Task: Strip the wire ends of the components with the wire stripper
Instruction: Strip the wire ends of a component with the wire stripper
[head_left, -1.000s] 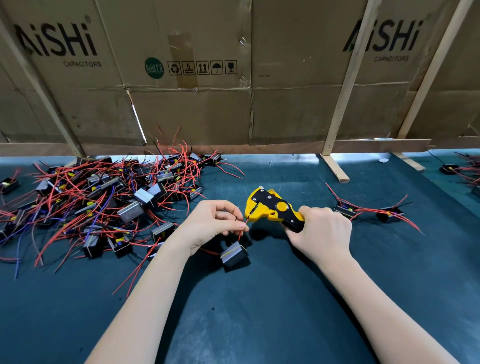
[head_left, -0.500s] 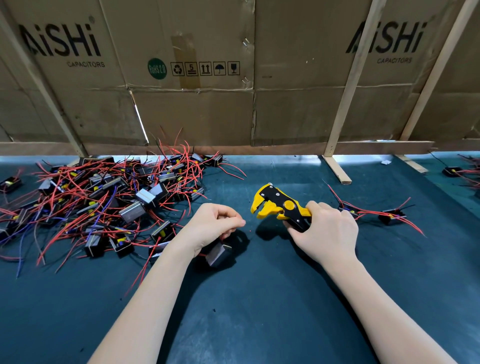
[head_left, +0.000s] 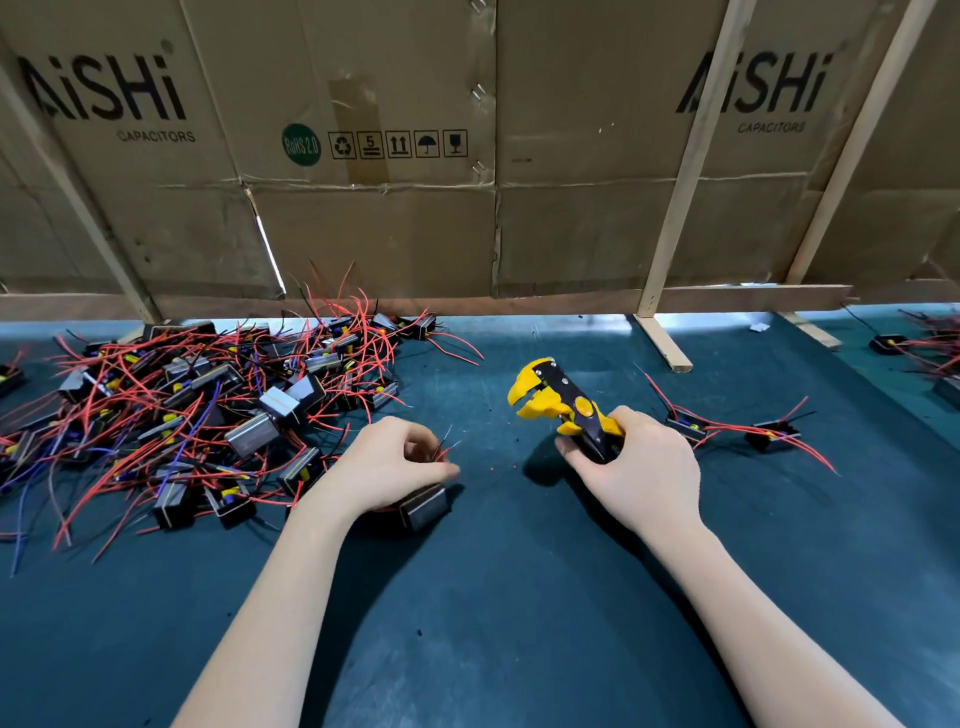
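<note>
A left hand (head_left: 387, 467) pinched the red wires of a small black boxed component (head_left: 423, 506), ends angled toward 2 o'clock for the yellow-and-black wire stripper (head_left: 563, 405) gripped in the right hand (head_left: 636, 467).

My left hand (head_left: 384, 467) curls, fingertips pinched together; right hand (head_left: 641, 467) is fisted; both forearms reach forward.

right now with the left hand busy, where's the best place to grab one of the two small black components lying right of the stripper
Take the nearer small black block component by its boxy body, coming from above on its near side. Its red wires trail right and back, so the body's near side is bare. The right hand holds the yellow-and-black wire stripper.
</note>
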